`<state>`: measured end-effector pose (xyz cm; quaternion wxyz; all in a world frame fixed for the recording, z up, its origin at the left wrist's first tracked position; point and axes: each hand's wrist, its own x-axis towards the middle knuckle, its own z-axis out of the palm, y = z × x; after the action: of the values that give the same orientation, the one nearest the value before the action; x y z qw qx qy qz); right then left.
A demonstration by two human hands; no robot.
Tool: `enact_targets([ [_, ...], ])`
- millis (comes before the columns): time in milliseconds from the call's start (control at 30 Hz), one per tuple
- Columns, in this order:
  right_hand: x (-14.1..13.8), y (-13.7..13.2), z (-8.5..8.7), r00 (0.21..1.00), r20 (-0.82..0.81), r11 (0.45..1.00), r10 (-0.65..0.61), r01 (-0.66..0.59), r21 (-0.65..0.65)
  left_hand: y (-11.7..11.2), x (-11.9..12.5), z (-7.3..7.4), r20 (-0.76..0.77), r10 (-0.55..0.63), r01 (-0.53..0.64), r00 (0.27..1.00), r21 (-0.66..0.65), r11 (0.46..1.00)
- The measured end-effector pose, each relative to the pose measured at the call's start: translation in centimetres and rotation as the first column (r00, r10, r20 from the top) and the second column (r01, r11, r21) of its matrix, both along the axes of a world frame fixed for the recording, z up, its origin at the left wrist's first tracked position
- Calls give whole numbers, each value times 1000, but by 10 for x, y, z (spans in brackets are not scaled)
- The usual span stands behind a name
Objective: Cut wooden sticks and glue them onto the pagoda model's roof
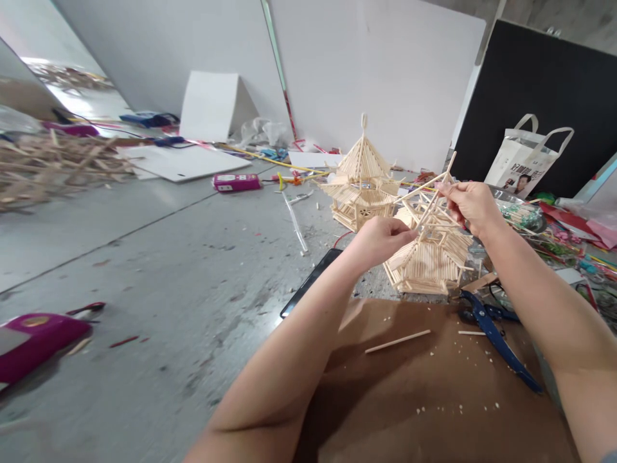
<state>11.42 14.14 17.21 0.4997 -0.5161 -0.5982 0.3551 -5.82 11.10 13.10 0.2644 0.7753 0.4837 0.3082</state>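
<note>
A small pavilion model (427,263) built of thin wooden sticks stands on the floor ahead, its roof unfinished-looking with bare sticks on top. Above it, a few joined wooden sticks (427,209) lean at a slant. My right hand (470,204) pinches them near the upper end, where they cross. With thumb and fingers closed, my left hand (378,243) grips the lower end of one stick, close to the model's roof. Just behind stands a taller stick pavilion (364,177) with a pointed roof and finial.
Blue-handled cutters (501,344) and a loose stick (398,341) lie on a brown board (434,399). A black phone-like slab (311,283) is left of the models. Purple packs (236,182), a stick pile (62,164), a white bag (518,164) and clutter surround the floor.
</note>
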Motion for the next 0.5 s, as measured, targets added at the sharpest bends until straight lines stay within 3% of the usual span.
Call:
enact_targets([
  [133, 14, -9, 5, 994, 95, 997, -57, 52, 55, -3, -10, 8, -26, 10, -10, 1000, 1, 1000],
  [267, 32, -47, 0, 915, 362, 963, -177, 85, 256, -13, -20, 18, 59, 109, -114, 992, 94, 989],
  [367, 37, -82, -26, 840, 541, 965, -41, -107, 240, -29, -22, 26, 160, 181, -212, 970, 202, 956],
  [433, 35, -102, -55, 675, 715, 934, 183, -346, 87, -43, -18, 31, 163, 147, -182, 976, 225, 957],
  [500, 30, -114, -87, 514, 815, 910, 268, -413, -39, -56, -12, 36, 127, 75, -104, 989, 241, 965],
])
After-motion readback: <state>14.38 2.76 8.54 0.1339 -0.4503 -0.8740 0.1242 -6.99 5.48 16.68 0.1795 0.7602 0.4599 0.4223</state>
